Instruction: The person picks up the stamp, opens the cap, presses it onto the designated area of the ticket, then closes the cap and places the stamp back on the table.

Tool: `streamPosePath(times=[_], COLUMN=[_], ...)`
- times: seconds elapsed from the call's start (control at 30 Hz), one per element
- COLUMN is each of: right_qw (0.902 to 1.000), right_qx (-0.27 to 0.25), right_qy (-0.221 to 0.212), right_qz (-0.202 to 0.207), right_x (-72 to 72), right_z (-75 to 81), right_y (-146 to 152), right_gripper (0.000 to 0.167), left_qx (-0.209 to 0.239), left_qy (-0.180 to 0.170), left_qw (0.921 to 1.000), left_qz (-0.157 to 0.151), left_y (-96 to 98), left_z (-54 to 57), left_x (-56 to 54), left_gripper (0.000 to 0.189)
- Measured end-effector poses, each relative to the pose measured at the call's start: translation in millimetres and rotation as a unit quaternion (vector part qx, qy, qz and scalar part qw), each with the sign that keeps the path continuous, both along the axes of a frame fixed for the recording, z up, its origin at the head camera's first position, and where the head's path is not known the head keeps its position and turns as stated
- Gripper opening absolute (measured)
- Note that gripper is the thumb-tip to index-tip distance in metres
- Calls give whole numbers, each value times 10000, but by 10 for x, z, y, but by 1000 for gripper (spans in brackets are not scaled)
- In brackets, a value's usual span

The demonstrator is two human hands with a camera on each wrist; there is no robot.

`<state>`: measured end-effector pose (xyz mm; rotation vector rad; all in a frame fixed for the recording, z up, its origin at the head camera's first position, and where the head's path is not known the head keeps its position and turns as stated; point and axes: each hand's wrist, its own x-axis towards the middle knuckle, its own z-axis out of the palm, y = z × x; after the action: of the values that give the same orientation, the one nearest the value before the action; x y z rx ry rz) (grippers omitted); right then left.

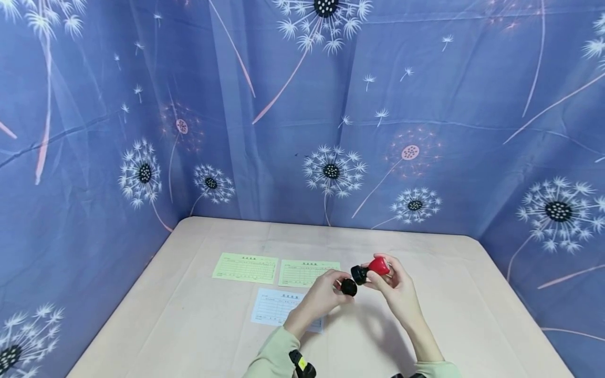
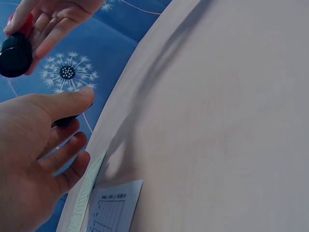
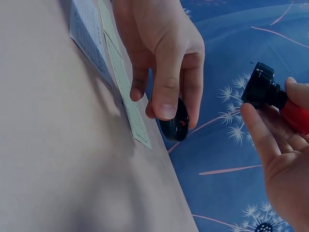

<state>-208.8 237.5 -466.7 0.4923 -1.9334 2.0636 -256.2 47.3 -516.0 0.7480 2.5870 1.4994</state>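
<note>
My right hand point(image 1: 398, 286) grips a stamp point(image 1: 379, 266) by its rounded red handle, its black round base pointing left. Just beside that base, my left hand point(image 1: 320, 295) pinches a round black cap point(image 1: 348, 287) between thumb and fingers. In the right wrist view a gap shows between the cap point(image 3: 175, 126) and the stamp's base point(image 3: 259, 86), so the two are apart. Both hands are raised above the table. From the left wrist view, most of the cap point(image 2: 66, 121) is hidden behind the left thumb.
Two green printed forms point(image 1: 244, 266) lie side by side on the pale table point(image 1: 165, 315), left of the hands. A blue printed form point(image 1: 274, 305) is in front of them, partly covered by the left forearm. Blue dandelion-patterned cloth point(image 1: 283, 173) hangs around the table.
</note>
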Motion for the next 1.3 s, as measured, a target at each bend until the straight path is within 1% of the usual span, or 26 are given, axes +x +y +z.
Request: streamPosePath(times=[0.23, 0.43, 0.53, 0.6, 0.77, 0.9, 1.03, 1.3], right_qw=[9999, 9999, 9999, 9999, 9999, 9999, 9999, 9999], right_qx=[11, 10, -13, -33, -12, 21, 28, 38], right_qy=[-100, -101, -69, -48, -48, -71, -71, -84], right_qz=[-106, -140, -128, -108, -106, -131, -137, -143], right_x=[8, 16, 15, 14, 14, 14, 12, 12], right_z=[23, 41, 41, 40, 42, 48, 51, 50], right_y=[10, 23, 29, 32, 40, 49, 54, 58], right_gripper=[39, 38, 38, 38, 39, 38, 38, 38], left_qx=[-78, -146, -201, -320, -741, -954, -1124, -1501], left_qy=[78, 77, 212, 338, 700, 940, 1072, 1311], left_qw=[9999, 9997, 9993, 9986, 9944, 9906, 9873, 9793], left_qz=[17, 185, 240, 260, 273, 272, 334, 359], left_y=[63, 139, 177, 201, 255, 279, 295, 330], left_z=[3, 4, -1, -7, -29, -49, -68, -126], left_x=[4, 22, 34, 41, 52, 63, 67, 40], left_gripper=[45, 45, 45, 45, 40, 33, 32, 37])
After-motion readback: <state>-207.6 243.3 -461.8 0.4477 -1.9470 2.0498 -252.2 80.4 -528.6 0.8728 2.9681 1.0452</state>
